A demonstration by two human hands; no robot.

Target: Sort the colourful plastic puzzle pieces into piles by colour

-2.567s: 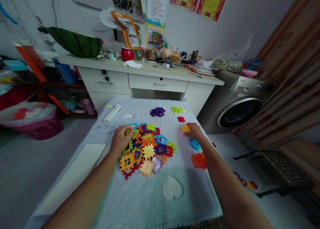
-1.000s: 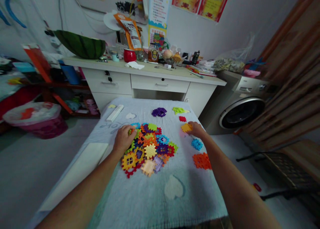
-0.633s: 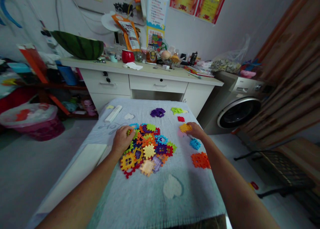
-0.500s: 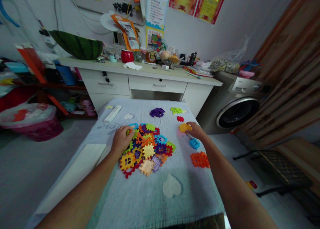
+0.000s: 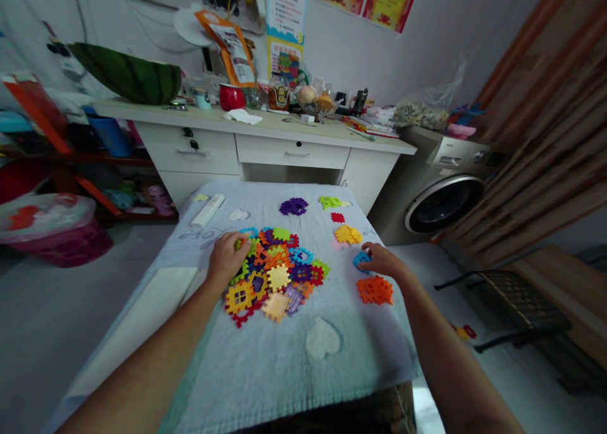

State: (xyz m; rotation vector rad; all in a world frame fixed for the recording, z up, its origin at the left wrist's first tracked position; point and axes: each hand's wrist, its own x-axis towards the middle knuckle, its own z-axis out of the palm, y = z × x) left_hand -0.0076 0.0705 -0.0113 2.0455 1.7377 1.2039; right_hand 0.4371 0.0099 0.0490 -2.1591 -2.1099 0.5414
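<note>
Colourful plastic interlocking building pieces lie in a mixed pile point(image 5: 277, 276) on the cloth-covered table point(image 5: 284, 383). At the pile's left edge, my left hand point(image 5: 226, 257) has its fingers closed on a yellow-green building piece point(image 5: 239, 245). My right hand point(image 5: 383, 260) pinches a blue building piece point(image 5: 362, 261) at the table's right side. Around that hand are a yellow group point(image 5: 348, 234) just beyond and an orange group point(image 5: 375, 290) just nearer to me. Farther back lie a red piece point(image 5: 337, 217), a green group point(image 5: 331, 202) and a purple group point(image 5: 293, 206).
A white stick-shaped object point(image 5: 208, 210) lies at the table's back left, and a long white panel point(image 5: 137, 320) along its left side. Behind stands a white desk point(image 5: 190, 149) with a watermelon half point(image 5: 128, 73) and jars. A washing machine point(image 5: 436, 187) is at the right.
My right hand has moved from the yellow group toward me onto the blue piece, leaving the yellow group lying on the cloth. The left hand stays by the pile. The view has shifted slightly.
</note>
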